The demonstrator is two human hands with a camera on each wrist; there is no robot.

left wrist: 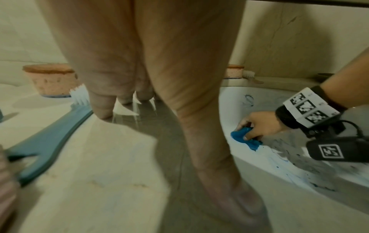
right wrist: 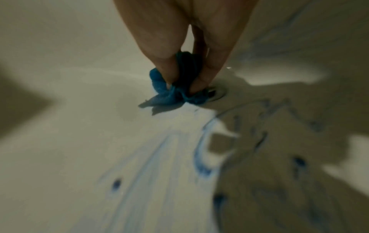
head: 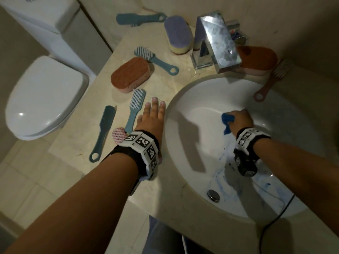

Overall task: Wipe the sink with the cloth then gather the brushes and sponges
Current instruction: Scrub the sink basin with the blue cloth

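- Marble counter (head: 165,85) carries our brushes (head: 134,109) and sponges (head: 130,74), ungathered.
- Right hand (head: 241,121) clenches the cloth (head: 227,119) in the sink (head: 192,99); blue streaks remain (wiping unfinished).
- Left hand (head: 152,116) rests flat, fingers straight.

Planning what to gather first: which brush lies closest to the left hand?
The teal brush with white bristles, lying just left of the left hand on the counter; the other teal brushes lie farther off.

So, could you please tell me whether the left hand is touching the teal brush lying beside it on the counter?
Apart. In the left wrist view, bare counter shows between the left hand and the teal brush.
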